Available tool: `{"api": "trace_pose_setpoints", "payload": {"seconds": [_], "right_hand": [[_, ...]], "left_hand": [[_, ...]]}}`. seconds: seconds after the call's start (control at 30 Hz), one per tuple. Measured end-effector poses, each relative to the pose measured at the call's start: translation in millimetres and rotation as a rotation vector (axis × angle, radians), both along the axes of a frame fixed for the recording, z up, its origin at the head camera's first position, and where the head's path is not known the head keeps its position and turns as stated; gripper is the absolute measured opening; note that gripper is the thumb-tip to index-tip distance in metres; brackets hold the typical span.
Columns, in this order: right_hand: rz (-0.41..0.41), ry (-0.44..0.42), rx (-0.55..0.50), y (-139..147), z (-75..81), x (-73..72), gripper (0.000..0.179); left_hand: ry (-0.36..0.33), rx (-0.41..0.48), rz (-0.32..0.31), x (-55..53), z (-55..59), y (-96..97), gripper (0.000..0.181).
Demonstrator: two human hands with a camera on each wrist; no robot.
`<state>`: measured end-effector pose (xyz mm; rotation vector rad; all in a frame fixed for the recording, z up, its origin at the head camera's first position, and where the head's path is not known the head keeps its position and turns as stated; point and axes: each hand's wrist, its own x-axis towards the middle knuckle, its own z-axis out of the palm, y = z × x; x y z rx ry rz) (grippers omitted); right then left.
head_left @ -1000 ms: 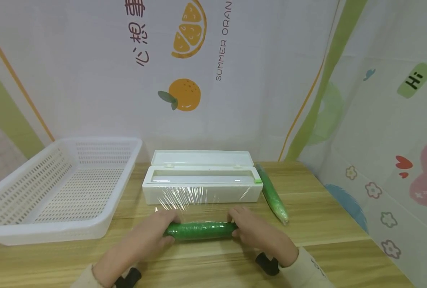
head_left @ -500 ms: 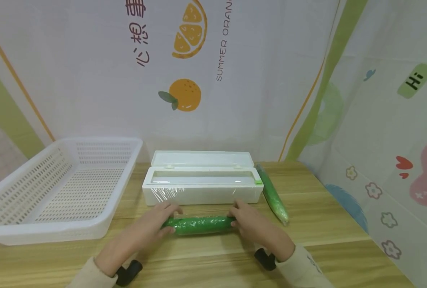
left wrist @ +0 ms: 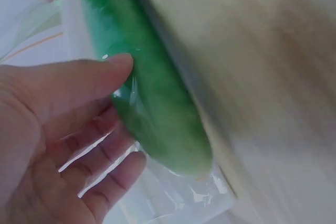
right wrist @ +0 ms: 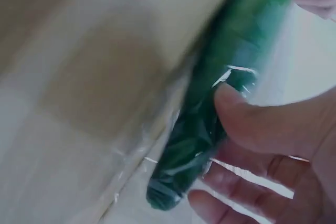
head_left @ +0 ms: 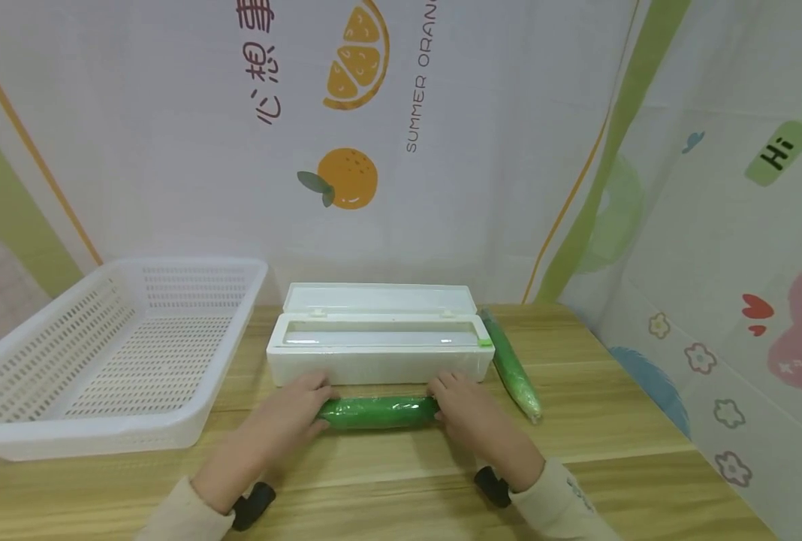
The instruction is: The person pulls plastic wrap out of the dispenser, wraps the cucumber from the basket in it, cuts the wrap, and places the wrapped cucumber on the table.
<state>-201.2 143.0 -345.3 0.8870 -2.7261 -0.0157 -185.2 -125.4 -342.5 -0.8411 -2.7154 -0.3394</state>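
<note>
A green cucumber (head_left: pixel 378 412) in clear plastic wrap lies crosswise in front of the white cling film box (head_left: pixel 381 365). My left hand (head_left: pixel 298 409) grips its left end, and the left wrist view shows the thumb on top with the fingers curled beneath the cucumber (left wrist: pixel 157 98). At the other end my right hand (head_left: pixel 460 406) holds it the same way, thumb pressed on the film-covered skin in the right wrist view. Loose film (left wrist: pixel 178 192) sticks out past the tip of the cucumber. The box's lid (head_left: pixel 379 298) stands raised at the back.
To the left stands a white perforated basket (head_left: pixel 235 338). Right of the box lies a second wrapped cucumber (head_left: pixel 511 366), slanting toward the front. A wooden table (head_left: pixel 387 503) carries everything, with a printed curtain (head_left: pixel 468 188) hanging behind.
Both hands have moved the cucumber forward, closer to the box. The stretched, shiny film between cucumber and box has shortened and its bright creases have faded.
</note>
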Motion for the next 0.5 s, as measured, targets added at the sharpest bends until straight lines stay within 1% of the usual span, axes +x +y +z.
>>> {"api": "trace_pose_setpoints", "payload": {"seconds": [0.1,0.17,0.33,0.5], "right_hand": [[-0.025,0.014,0.025,-2.5,-4.1,-2.7,0.028],[-0.046,0.014,0.031,-3.9,-6.6,-5.0,0.03],[-0.083,-0.002,-0.016,-6.0,-9.1,-10.1,0.028],[-0.1,-0.02,-0.079,-6.2,-9.7,-15.3,0.024]], "left_hand": [[0.004,-0.001,0.006,-0.4,-2.1,0.7,0.036],[0.024,0.015,0.011,-0.9,-3.5,1.1,0.035],[0.095,0.042,0.028,-3.6,-8.2,2.1,0.032],[0.096,0.075,0.06,-7.5,-11.2,4.9,0.03]]}}
